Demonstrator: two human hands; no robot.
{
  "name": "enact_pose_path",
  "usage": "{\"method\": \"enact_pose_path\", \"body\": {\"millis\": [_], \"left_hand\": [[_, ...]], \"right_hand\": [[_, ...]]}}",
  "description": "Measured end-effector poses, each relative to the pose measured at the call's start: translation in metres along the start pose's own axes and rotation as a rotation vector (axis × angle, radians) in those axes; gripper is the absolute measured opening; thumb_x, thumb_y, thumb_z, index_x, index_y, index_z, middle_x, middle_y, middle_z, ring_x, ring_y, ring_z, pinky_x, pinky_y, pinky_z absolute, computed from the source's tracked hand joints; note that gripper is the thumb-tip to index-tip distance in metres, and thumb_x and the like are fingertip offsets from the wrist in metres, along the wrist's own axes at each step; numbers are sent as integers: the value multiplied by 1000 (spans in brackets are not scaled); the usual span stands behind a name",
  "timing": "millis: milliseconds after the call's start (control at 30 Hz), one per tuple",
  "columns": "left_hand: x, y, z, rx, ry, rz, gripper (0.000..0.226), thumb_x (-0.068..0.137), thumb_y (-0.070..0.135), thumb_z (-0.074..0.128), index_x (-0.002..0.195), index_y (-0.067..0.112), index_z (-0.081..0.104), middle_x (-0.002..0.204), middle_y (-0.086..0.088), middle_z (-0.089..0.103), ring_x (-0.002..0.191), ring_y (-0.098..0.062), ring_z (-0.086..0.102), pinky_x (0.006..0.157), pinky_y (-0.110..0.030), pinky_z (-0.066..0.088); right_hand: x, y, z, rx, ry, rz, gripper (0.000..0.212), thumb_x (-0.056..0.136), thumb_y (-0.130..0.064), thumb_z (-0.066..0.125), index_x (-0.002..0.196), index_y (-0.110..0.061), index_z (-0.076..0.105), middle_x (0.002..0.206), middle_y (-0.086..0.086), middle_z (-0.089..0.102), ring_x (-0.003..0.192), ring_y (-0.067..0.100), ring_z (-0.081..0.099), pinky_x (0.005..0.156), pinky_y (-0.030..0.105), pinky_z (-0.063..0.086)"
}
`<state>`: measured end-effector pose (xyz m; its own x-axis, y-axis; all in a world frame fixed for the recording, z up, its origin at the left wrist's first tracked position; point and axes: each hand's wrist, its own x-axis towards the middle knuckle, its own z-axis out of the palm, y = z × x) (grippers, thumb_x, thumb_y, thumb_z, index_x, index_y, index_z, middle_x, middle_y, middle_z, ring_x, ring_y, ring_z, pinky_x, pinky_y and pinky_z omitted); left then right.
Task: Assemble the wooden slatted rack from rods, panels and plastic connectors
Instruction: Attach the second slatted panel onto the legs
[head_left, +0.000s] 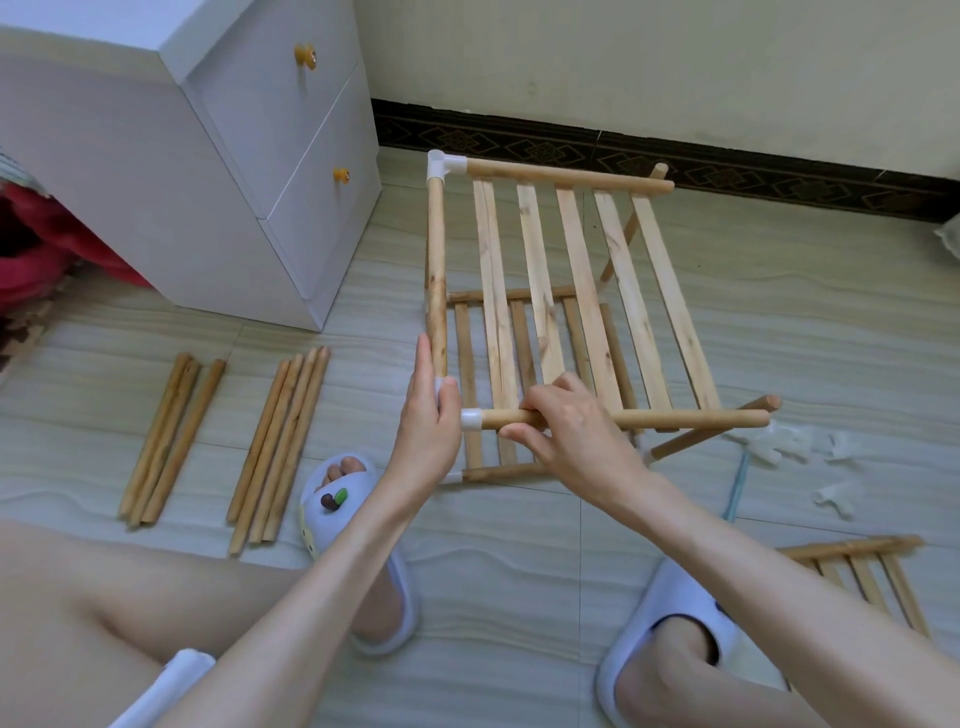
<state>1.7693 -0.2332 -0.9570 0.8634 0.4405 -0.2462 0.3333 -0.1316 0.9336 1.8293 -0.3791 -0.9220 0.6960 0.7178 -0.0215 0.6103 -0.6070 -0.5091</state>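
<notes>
Rack (561, 291) stands on the floor (779, 322) at the centre, half built. Right hand (566, 421) has a closed grip around the near rod (675, 417) of the upper panel. Left hand (431, 415) is flat with straight fingers and presses the white corner connector (470, 419). Loose rods (228, 441) lie at 9 o'clock, spare connectors (810, 457) at 3 o'clock, another slatted panel (872, 571) at 4 o'clock.

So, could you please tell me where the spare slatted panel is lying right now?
In the head view, the spare slatted panel lies on the floor at the lower right, just beyond the right slipper and near the loose plastic connectors.
</notes>
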Motion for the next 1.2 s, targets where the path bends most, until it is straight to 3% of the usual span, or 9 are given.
{"method": "enact_pose_path", "body": {"millis": [100,167,233,367,533,833,967,1100,1200], "left_hand": [[-2,8,0,-91,-57,-67,53,102,24,30,150,28,8,150,-13,32,136,-25,32,112,-33,23],[2,16,0,-316,-86,-244,42,102,37,29,137,18,41,106,-9,59,100,-22,54,92,-32,41],[12,21,-1,-614,-96,-446,56,100,48,22,119,5,53,84,-10,59,83,-23,57,78,-33,47],[35,35,1,-869,-266,-648,77,95,62,16,137,1,38,130,-27,50,120,-37,51,89,-48,46],[40,35,17,-1062,-528,-783,98,82,80,21,129,-4,43,122,-31,57,114,-44,56,100,-56,39],[39,34,38,-977,-407,-753,104,82,80,9,130,-6,43,106,-30,65,90,-40,68,79,-49,51],[40,35,39,-937,-368,-745,99,83,78,7,115,-5,49,101,-32,65,86,-41,68,75,-49,50],[42,34,38,-888,-325,-744,96,84,78,7,99,-6,52,95,-33,66,82,-41,68,75,-49,50],[44,34,37,-871,-327,-748,97,84,78,8,102,-6,52,95,-33,66,81,-41,69,75,-49,50]], "right_hand": [[-4,9,-2,18,-20,6,19,87,-39,59,87,-19,57,70,-20,36,85,8,38,71,21,32],[-6,17,-7,1,-38,24,20,86,-41,59,89,-22,56,75,-17,42,85,6,37,72,18,30],[-9,24,-12,-6,-47,51,23,84,-41,60,93,-19,59,84,-12,47,88,7,39,73,18,30],[-19,33,-15,-35,-9,24,26,83,-40,58,95,-18,64,86,-15,50,87,9,42,78,23,32],[-31,40,-18,67,64,115,16,79,-26,71,90,-18,64,77,-24,44,86,5,41,75,18,33],[-36,49,-16,132,80,53,18,76,-30,67,82,-14,66,74,-25,43,82,0,35,73,35,41],[-34,49,-14,152,95,41,33,75,-42,53,81,-13,66,77,-16,50,83,5,39,73,25,39],[-33,50,-8,150,83,34,24,76,-31,62,80,-8,66,77,-4,57,83,6,40,75,12,34],[-32,50,-6,156,85,29,16,75,-24,66,81,-9,66,78,-10,52,82,2,36,78,6,31]]}}
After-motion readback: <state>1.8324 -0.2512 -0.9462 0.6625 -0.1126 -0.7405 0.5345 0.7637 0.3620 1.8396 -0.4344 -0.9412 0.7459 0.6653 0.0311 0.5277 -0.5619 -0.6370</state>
